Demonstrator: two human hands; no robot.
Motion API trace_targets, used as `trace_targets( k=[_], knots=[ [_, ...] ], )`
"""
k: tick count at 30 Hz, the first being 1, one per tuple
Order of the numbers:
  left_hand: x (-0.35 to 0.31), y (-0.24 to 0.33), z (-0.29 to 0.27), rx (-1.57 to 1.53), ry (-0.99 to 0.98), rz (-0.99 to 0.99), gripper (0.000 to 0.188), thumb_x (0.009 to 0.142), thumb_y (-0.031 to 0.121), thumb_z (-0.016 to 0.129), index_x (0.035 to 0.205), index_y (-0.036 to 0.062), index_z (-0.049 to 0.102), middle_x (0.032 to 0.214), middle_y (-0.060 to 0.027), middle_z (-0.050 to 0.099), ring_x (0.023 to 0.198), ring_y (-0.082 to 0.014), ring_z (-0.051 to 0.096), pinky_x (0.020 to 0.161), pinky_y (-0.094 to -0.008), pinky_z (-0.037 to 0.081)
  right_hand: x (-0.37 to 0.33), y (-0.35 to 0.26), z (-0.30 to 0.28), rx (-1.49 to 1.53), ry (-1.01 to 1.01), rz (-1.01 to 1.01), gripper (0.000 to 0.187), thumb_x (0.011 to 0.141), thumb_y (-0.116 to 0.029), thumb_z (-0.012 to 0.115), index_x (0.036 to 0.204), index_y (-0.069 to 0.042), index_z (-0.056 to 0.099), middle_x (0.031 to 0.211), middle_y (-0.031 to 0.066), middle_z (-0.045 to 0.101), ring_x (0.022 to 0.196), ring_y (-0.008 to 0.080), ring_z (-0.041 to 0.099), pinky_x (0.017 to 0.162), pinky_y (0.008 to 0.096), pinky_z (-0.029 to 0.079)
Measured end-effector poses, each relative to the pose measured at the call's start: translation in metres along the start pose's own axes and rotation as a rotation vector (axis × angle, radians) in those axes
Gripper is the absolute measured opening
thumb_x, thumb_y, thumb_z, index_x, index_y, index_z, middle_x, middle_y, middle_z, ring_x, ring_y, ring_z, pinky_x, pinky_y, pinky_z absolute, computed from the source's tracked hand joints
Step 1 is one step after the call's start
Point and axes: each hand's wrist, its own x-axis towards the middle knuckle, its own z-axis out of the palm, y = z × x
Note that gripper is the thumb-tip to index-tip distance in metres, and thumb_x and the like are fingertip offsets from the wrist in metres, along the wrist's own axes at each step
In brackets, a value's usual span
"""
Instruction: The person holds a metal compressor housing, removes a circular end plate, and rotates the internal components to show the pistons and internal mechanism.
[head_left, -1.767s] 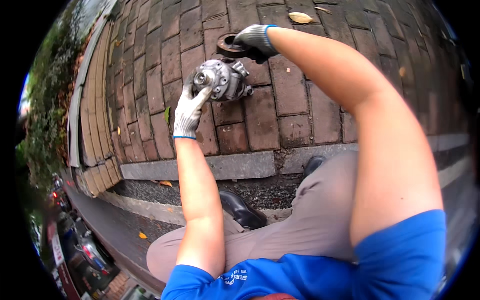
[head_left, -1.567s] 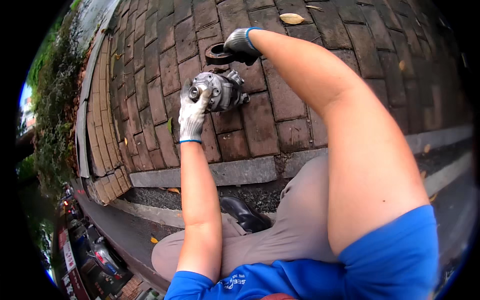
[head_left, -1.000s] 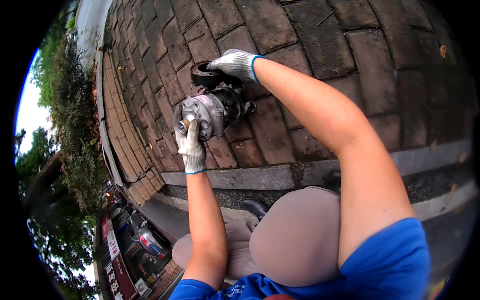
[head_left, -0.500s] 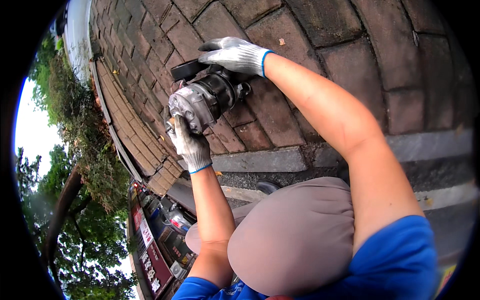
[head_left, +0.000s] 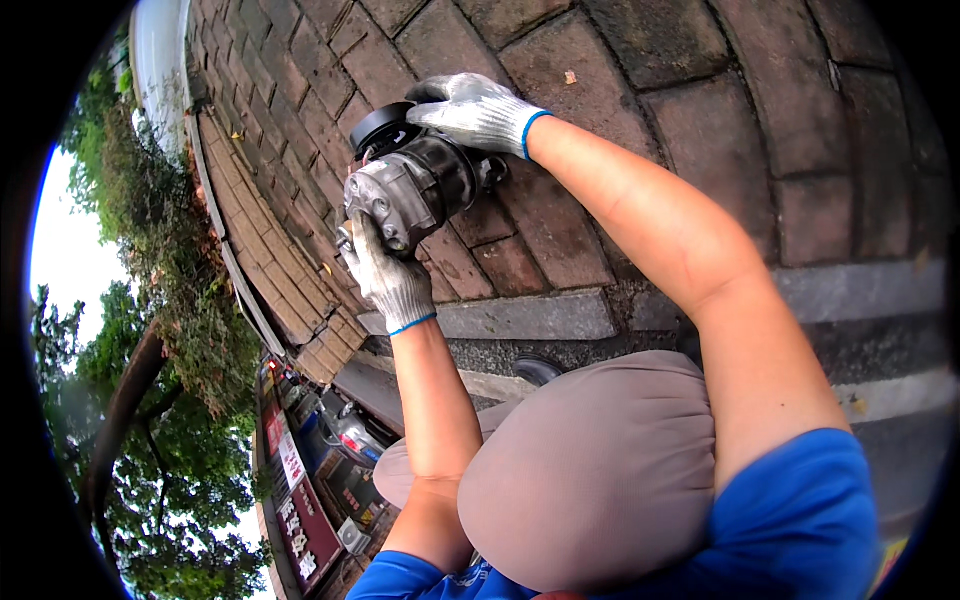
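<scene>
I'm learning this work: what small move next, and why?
Perhaps steady the metal unit with the left hand before shifting the black ring: the left hand grips one end, while the right hand is at the ring, close beside the unit.

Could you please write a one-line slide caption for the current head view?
Over brick paving, a gloved left hand grips a metal machine part, the gloved right hand beside a black ring.

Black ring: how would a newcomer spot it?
On the brick paving, find the silver-and-black metal part the left hand holds. Just above it in view, by the right hand, is the black ring, set apart from that bulky part by its smooth, curved dark band.
</scene>
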Motion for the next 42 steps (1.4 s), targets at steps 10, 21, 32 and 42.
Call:
trace_targets(
  k=[10, 21, 32, 42],
  knots=[
    [-0.001, -0.009, -0.003, 0.182, 0.011, 0.15, 0.046, 0.097, 0.033, 0.071, 0.134, 0.0072, 0.06, 0.129, -0.0116, 0.064, 0.114, -0.0259, 0.064, 0.096, -0.0421, 0.054, -0.001, 0.005, 0.009, -0.066, 0.107, -0.055, 0.058, 0.088, -0.042, 0.059, 0.133, -0.005, 0.065, 0.13, 0.0221, 0.066, 0.122, 0.0369, 0.062, 0.106, 0.0417, 0.047],
    [-0.006, -0.006, 0.003, 0.131, -0.005, 0.102, 0.043, 0.098, 0.031, 0.07, 0.133, 0.0077, 0.06, 0.128, -0.0107, 0.064, 0.113, -0.0252, 0.064, 0.096, -0.0417, 0.054, -0.001, 0.005, 0.014, -0.049, 0.132, 0.004, 0.054, 0.089, -0.04, 0.062, 0.13, -0.005, 0.066, 0.126, 0.0221, 0.068, 0.12, 0.0365, 0.064, 0.104, 0.0418, 0.048],
    [-0.001, -0.007, 0.001, 0.043, 0.039, 0.06, 0.04, 0.098, 0.029, 0.071, 0.129, 0.0055, 0.061, 0.123, -0.01, 0.067, 0.109, -0.0214, 0.065, 0.095, -0.0367, 0.054, 0.002, 0.008, 0.018, -0.05, 0.135, -0.006, 0.048, 0.092, -0.037, 0.063, 0.129, -0.007, 0.067, 0.125, 0.0198, 0.069, 0.119, 0.035, 0.064, 0.102, 0.0415, 0.048],
    [-0.007, 0.005, 0.017, 0.111, 0.068, 0.019, 0.037, 0.099, 0.028, 0.07, 0.127, 0.0059, 0.06, 0.119, -0.0081, 0.067, 0.105, -0.0192, 0.066, 0.092, -0.0357, 0.054, 0.0, 0.007, 0.016, -0.061, 0.14, -0.008, 0.05, 0.092, -0.038, 0.062, 0.13, -0.006, 0.066, 0.126, 0.0207, 0.068, 0.119, 0.0359, 0.064, 0.103, 0.0421, 0.048]
  ],
)
